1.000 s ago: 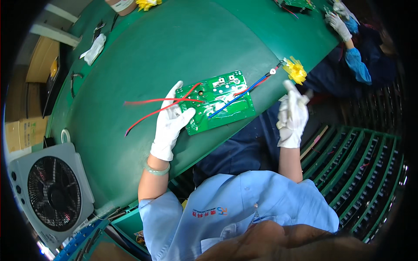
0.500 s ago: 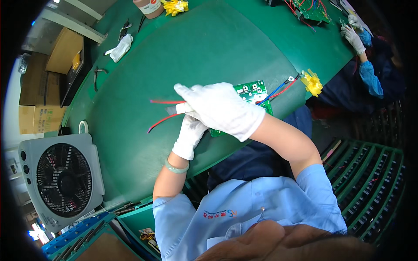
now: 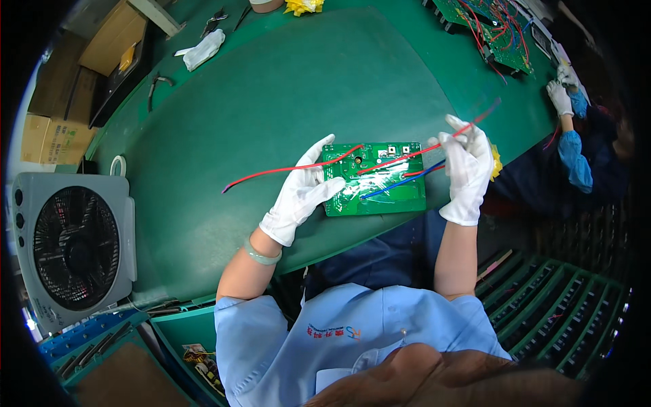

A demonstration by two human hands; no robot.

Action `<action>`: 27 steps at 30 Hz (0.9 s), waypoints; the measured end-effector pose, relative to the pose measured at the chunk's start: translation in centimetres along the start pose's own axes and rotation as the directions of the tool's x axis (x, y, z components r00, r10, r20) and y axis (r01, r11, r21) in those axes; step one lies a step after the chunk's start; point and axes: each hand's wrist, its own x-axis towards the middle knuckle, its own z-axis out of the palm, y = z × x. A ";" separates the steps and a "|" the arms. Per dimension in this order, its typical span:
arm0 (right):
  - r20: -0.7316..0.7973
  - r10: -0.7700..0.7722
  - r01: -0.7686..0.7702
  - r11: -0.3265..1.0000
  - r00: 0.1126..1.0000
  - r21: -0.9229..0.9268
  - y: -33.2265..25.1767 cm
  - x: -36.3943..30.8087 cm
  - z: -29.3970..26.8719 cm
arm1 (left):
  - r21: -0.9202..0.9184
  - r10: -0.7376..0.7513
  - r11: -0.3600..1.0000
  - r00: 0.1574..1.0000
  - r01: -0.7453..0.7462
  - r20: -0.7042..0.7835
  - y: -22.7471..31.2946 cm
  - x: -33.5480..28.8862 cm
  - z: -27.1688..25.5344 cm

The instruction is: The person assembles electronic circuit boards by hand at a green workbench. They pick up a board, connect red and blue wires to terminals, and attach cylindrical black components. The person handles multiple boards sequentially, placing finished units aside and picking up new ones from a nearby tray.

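A green circuit board (image 3: 400, 198) lies flat near the front edge of the mat, its glossy face up. My left hand (image 3: 298, 197), in a white glove, grips its left edge with the thumb on top. One red wire (image 3: 271, 169) runs from the board leftward over that hand. Off the board's right side, my gloved right hand (image 3: 466, 173) is raised, its fingertips pinched on a second red wire (image 3: 410, 157), whose blurred free end points up and right. A blue wire (image 3: 400, 183) slants from the board toward the right palm, where its far end is hidden.
A grey box fan (image 3: 78, 244) stands at the left, near a white ring (image 3: 118, 165). Pliers (image 3: 157, 88) and a white cloth (image 3: 203, 50) lie far left. Far right are wired circuit boards (image 3: 488, 34) and a co-worker's gloved hands (image 3: 561, 95). Yellow tape (image 3: 497, 163) shows behind my right hand.
My right hand has moved right, from over my left hand to beyond the board, carrying a red wire's end across. More of the board shows; my left hand now holds its edge.
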 end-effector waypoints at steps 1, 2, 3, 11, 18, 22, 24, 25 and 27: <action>-0.030 0.013 -0.012 0.999 0.999 0.032 1.0 0.0 -0.9 | 0.003 0.002 1.000 1.000 -0.002 -0.016 -0.1 0.0 0.0; -0.041 0.026 -0.025 0.999 0.999 0.035 1.7 -0.2 -1.4 | 0.006 0.003 1.000 0.999 -0.003 -0.032 -0.2 0.1 -0.1; -0.058 0.040 -0.038 0.999 0.998 0.037 2.3 -0.4 -1.9 | 0.009 0.003 1.000 0.999 -0.002 -0.043 -0.3 0.2 -0.1; -0.141 0.215 -0.206 0.976 0.966 0.071 6.0 -2.9 -4.4 | 0.026 0.006 1.000 0.996 -0.004 -0.092 -0.1 0.3 0.1; -0.033 0.344 -0.314 0.887 0.938 0.338 7.8 -4.3 -5.3 | 0.043 -0.003 0.999 0.996 0.007 -0.092 0.0 0.4 0.1; 0.019 0.422 -0.373 0.780 0.907 0.502 9.0 -5.3 -5.6 | 0.058 0.036 0.998 0.996 -0.032 -0.084 -0.5 0.3 0.0; 0.051 0.494 -0.413 0.661 0.868 0.627 8.8 -5.9 -5.4 | 0.058 0.021 0.998 0.996 -0.015 -0.092 -0.6 0.1 0.1; 0.080 0.538 -0.434 0.572 0.839 0.696 8.6 -6.2 -5.4 | 0.058 0.013 0.998 0.995 -0.007 -0.096 -0.6 0.0 0.2; 0.254 0.543 -0.465 0.296 0.801 0.834 9.0 -6.8 -6.1 | 0.058 -0.004 0.998 0.996 0.010 -0.088 -0.6 0.0 0.3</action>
